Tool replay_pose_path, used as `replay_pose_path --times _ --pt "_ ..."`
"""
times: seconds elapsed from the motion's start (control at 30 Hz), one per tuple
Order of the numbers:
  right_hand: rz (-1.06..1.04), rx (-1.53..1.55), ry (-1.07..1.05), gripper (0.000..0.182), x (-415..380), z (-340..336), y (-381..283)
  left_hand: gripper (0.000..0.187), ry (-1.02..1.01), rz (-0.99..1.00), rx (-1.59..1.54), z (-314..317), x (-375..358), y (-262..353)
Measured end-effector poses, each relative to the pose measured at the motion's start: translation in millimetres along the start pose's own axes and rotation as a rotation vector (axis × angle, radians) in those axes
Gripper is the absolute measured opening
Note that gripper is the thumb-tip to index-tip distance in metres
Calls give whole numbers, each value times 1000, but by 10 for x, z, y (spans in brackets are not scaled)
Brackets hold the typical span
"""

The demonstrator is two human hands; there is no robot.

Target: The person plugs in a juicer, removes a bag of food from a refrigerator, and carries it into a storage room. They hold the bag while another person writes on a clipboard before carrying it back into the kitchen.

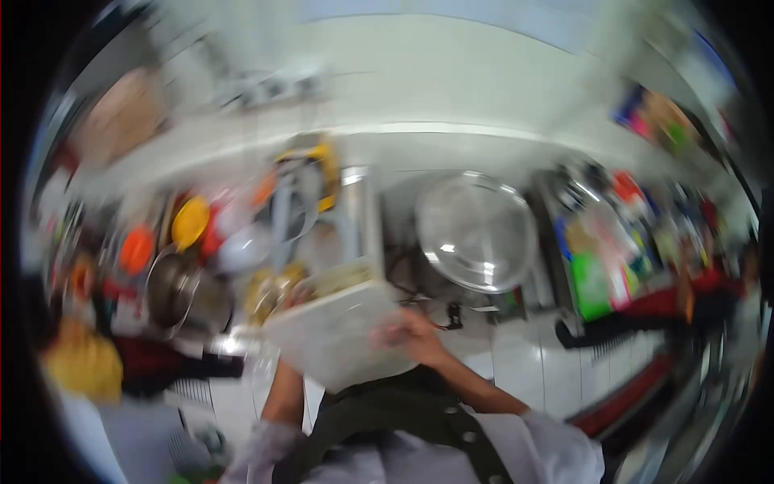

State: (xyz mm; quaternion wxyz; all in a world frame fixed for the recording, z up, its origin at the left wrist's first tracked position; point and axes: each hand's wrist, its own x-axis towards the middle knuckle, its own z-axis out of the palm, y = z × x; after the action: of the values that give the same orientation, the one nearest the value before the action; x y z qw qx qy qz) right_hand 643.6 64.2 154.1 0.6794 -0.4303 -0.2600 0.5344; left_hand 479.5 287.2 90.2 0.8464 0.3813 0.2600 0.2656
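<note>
A white, flat-sided plastic container [339,335] is held tilted in front of my apron, blurred by motion. Something pale yellowish shows along its far edge, too smeared to name. My left hand [298,295] grips the container at its far left side, with most of the hand hidden behind it. On the right side, my right hand [407,332] is closed around the container's edge. Just beyond my left hand sits a shiny yellowish, wrapped-looking item [270,292] that I cannot make out.
A large round metal lid [477,232] lies ahead, right of centre. Metal pots [173,286], an orange bowl [137,248] and a yellow bowl [190,223] stand left. A crowded counter with a bright green item [591,284] is right. People in dark red clothing work at both sides.
</note>
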Motion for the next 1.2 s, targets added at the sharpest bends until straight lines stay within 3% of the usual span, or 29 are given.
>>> replay_pose_path --times 0.03,0.1,0.13,0.17,0.23,0.3,0.33,0.47,0.57,0.63,0.77,0.83,0.87,0.9,0.93,0.97,1.0,1.07,1.1,1.13,1.2 --pt "-52 125 -34 28 -40 10 -264 27 42 15 44 4 -61 -8" --pt "-133 38 160 32 -61 21 -762 34 276 40 -44 -797 314 -608" --pt "-224 61 223 24 -16 -104 -922 37 364 133 487 -579 306 -400" --pt "-300 184 144 36 57 -274 -1074 40 431 182 1023 -304 325 -207" --pt "-363 61 459 49 400 65 -1597 39 531 340 1003 -264 346 -258" --pt "-347 3 459 55 610 80 -1775 36 578 362 962 -82 208 -190" --pt "-370 -5 445 49 793 51 -1783 33 584 458 1025 30 88 -119" --pt "-208 -30 480 38 1005 -590 -1364 29 500 609 983 167 -703 58" --pt "-73 -30 621 39 1212 -1087 -880 21 736 580 1038 -166 -1255 -49" --pt "-102 -33 659 42 1523 -1252 -513 16 929 551 1064 -332 -1531 -155" --pt "-127 -48 708 47 2132 -938 -309 32 906 472 1351 -418 -1756 -284" --pt "-97 -13 706 46 2374 -1044 -119 51 1330 476 1350 -396 -1713 -492" --pt "-67 17 710 44 2503 -1133 4 51 1323 475 1356 -413 -1685 -513" --pt "-41 48 711 43 2591 -1227 126 58 1415 85 496 -442 -1631 -508" --pt "-38 51 716 43 2611 -1377 258 66 1319 -291 -363 -454 -1614 -518" --pt "-23 133 617 42 2626 -1548 387 51 1252 -292 -341 -402 -1584 -555" --pt "-11 215 518 42 2611 -1577 421 51 1254 -294 -335 -477 -1569 -632" --pt "-44 208 574 41 2529 -1556 390 39 1102 -98 -216 -614 -1572 -886" --pt "-79 200 626 41 2442 -1503 318 20 1160 -24 -144 -502 -1560 -724" --pt "-66 199 634 41 2320 -1434 196 14 1126 191 -39 -484 -1541 -626" --pt "-153 193 654 43 2043 -1298 -66 14 1091 336 9 -634 -1561 -423"
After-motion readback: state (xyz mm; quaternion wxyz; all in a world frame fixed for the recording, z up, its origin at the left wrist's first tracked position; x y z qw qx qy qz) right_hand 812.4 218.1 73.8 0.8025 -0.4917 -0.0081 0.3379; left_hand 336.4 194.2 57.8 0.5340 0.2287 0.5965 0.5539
